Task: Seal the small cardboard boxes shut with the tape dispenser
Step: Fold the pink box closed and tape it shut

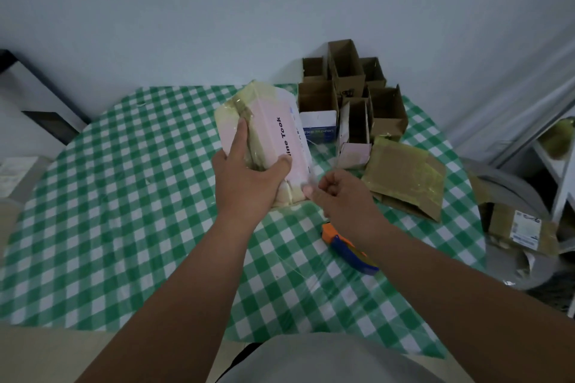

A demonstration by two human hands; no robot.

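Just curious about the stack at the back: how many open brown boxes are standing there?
About 6 open brown boxes, clustered at the table's far right edge against the wall; more may hide behind them.

Glossy tape wraps the pink cardboard box [267,137]; matt brown cardboard boxes [351,87] behind.

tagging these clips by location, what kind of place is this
Probably a home room used as a makeshift packing spot, not a warehouse: a table with a green checked tablecloth, a stack of open cardboard boxes against a plain wall, and a tape dispenser lying nearby.
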